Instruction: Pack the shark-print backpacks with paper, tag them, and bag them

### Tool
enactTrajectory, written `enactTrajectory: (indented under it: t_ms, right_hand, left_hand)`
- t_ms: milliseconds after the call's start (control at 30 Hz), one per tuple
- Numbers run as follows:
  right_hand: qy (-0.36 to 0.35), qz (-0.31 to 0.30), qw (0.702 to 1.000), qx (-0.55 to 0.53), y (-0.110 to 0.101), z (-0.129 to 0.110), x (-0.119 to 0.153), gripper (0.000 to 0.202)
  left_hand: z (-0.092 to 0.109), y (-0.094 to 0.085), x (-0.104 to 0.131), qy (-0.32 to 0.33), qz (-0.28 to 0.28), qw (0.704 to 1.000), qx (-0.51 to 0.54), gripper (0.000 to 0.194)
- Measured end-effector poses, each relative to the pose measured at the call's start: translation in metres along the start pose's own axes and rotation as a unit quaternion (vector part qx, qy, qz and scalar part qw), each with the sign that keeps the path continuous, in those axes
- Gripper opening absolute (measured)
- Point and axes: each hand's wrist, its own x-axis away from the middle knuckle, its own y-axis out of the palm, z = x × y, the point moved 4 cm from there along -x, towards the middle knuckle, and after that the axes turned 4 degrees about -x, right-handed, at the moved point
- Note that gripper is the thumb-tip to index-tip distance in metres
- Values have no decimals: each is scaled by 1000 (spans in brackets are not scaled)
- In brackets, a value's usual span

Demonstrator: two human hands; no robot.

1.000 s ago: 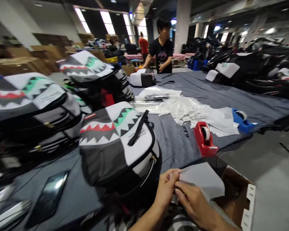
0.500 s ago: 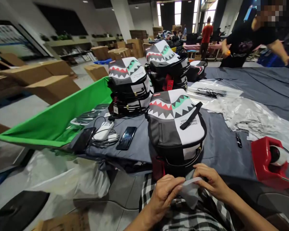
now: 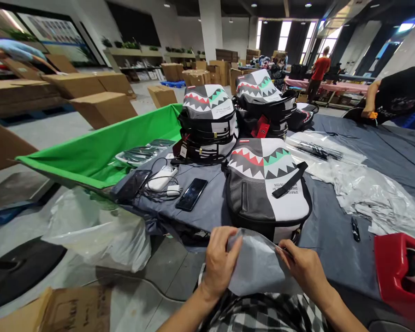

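Between my hands, above my checked lap, a translucent whitish sheet (image 3: 259, 265) is spread out; whether it is a bag or a single layer I cannot tell. My left hand (image 3: 221, 258) grips its left edge between thumb and fingers. Its right edge is pinched in my right hand (image 3: 302, 265). Right behind the sheet, a black, grey and white backpack (image 3: 263, 184) with a red and green shark-tooth pattern lies on the dark-covered table (image 3: 335, 230). A black strap crosses its front. The sheet hides part of the backpack's near side.
Stacked backpacks (image 3: 207, 108) stand farther back. Left of me are a phone (image 3: 192, 193), a white charger (image 3: 162, 179) with cables and a green bin (image 3: 90, 147). On the right are clear plastic bags (image 3: 363, 184) and a red tape dispenser (image 3: 390, 263). A co-worker's hand (image 3: 368, 108) holds something orange.
My hands have moved apart, and the bunched sheet is now opened wide between them. The camera view has turned left. The co-worker at the right now leans lower over the table.
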Motion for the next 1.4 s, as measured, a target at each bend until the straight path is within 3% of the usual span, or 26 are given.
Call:
enactTrajectory:
  t_ms: [33,100,200,367,500,600,733,900,1067,1133,1233,1400]
  right_hand:
    - [-1,-8,1000,-9,-1,1,1,43]
    - [2,-23,999,-22,-1,4,3,44]
    - [11,-33,999,-35,0,9,8,42]
    - [3,-14,999,-48,3,11,14,35]
    - [12,1,998,-65,-4,10,20,21]
    - [98,13,992,-81,-13,19,36,19]
    - [230,28,962,-141,-17,35,64,9]
    - [298,57,922,-241,-7,42,78,14]
    - [277,6,905,-323,14,43,86,55]
    - [290,27,890,-351,19,46,91,53]
    - [312,124,851,-404,16,51,96,46]
    - [245,185,875,-374,4,44,85,25]
  left_hand:
    - [15,0,3,63,-7,998,-2,6]
    - [41,9,8,154,-74,985,4,11]
    - [52,33,14,183,-127,975,-5,13]
    - [33,58,22,208,-51,977,-19,16]
    - [23,59,26,239,-32,970,-28,10]
    - [22,55,26,264,-13,964,-11,8]
    - [18,52,26,264,-14,964,34,16]
    - [7,51,30,270,-26,962,47,23]
    - [3,50,30,287,-41,957,20,24]
    - [4,49,30,290,-40,956,12,25]
    - [4,50,31,294,-49,955,7,27]
    - [1,52,32,293,-60,954,-7,29]
